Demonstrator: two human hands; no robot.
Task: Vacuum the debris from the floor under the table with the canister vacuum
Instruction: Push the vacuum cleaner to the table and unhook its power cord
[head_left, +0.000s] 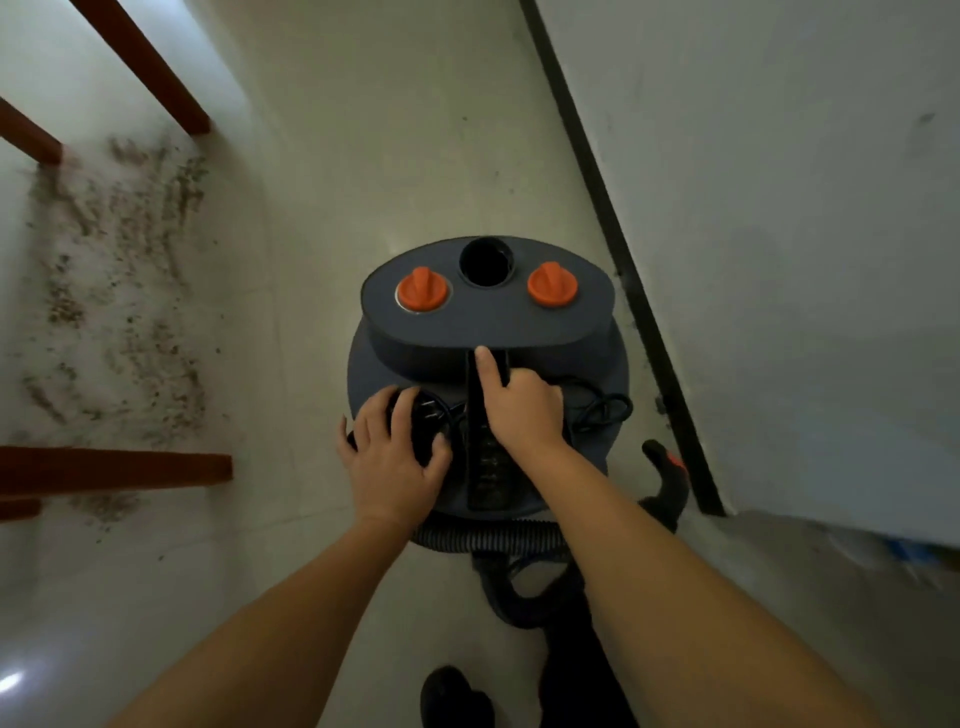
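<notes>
— How were the hands placed?
— The right hand (519, 402) was curled over the top handle (485, 441) of the canister vacuum (488, 317), forefinger extended; the left hand (397, 457) was rested, fingers spread, on the coiled cord (597, 410).
— And the handling?
— A rigid, weighty body was judged, best lifted by that handle; the debris (119, 291) lay left, between the table legs (150, 470).

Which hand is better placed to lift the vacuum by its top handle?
Right. The right hand already grips the black handle on top of the canister vacuum, index finger extended along it. The left hand rests beside it on the coiled cord, off the handle.
</notes>
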